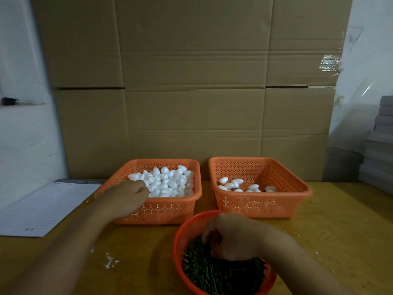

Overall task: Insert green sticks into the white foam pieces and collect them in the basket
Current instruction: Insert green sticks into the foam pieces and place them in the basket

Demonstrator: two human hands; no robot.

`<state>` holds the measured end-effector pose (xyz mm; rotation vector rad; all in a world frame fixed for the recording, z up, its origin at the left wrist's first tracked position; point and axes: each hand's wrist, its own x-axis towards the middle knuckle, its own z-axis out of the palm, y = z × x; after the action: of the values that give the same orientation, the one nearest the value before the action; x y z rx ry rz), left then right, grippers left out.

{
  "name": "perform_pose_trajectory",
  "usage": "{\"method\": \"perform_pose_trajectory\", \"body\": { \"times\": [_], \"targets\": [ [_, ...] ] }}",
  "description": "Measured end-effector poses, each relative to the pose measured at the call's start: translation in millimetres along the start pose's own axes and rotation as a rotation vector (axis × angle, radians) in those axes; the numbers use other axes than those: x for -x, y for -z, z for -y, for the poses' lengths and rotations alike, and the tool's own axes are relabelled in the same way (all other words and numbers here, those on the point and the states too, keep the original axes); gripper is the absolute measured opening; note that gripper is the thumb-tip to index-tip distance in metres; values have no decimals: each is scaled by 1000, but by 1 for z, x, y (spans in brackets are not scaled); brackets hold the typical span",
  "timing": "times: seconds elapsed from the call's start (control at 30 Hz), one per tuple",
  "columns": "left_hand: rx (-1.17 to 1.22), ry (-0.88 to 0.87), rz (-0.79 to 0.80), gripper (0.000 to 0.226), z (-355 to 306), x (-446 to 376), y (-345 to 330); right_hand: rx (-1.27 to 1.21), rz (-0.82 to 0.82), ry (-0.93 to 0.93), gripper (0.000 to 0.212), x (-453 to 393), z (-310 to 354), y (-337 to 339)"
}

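Two orange perforated baskets stand side by side on the wooden table. The left basket [170, 209] is heaped with white foam pieces [168, 180]. The right basket [276, 201] holds only a few foam pieces [234, 184] on its floor. A round red basket [177, 241] close to me is full of green sticks [219, 273]. My left hand [125, 196] reaches over the left basket's near rim, fingers curled down among the foam pieces. My right hand [231, 237] is dug into the green sticks with its fingers bent; the fingertips are hidden.
A lined paper pad [42, 209] lies on the table at the left. White foam crumbs [110, 260] are scattered near the front. A tall cardboard sheet [191, 92] closes off the back, and stacked grey boards [378, 145] stand at the right edge.
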<state>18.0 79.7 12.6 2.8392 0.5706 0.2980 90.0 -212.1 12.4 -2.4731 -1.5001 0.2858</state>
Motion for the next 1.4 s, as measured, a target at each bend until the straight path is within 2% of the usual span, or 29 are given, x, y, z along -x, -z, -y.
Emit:
{"method": "perform_pose_trajectory", "body": {
  "times": [0.3,0.63,0.8,0.97,1.07,1.2,1.3,1.4],
  "targets": [
    [122,-4,-55,33,5,-1,0,-24,50,-18,25,-1,-1,0],
    [247,-96,-215,11,8,-5,-5,1,73,-95,34,2,-1,4],
    [312,-195,-336,17,4,-3,-1,3,21,-84,39,2,0,4],
    [341,-217,-413,18,3,-5,-2,-22,59,-71,42,6,3,6],
    [359,-225,-435,19,2,-4,-2,-46,-22,-57,44,5,5,6],
    [428,-232,-456,20,-4,0,2,-101,-249,-40,40,-1,4,3],
    [567,-224,-462,16,-14,4,8,-115,-288,-17,40,-4,5,1],
    [839,-225,-382,12,-27,8,17,-120,-281,-14,43,-4,5,-1]
  ]
}}
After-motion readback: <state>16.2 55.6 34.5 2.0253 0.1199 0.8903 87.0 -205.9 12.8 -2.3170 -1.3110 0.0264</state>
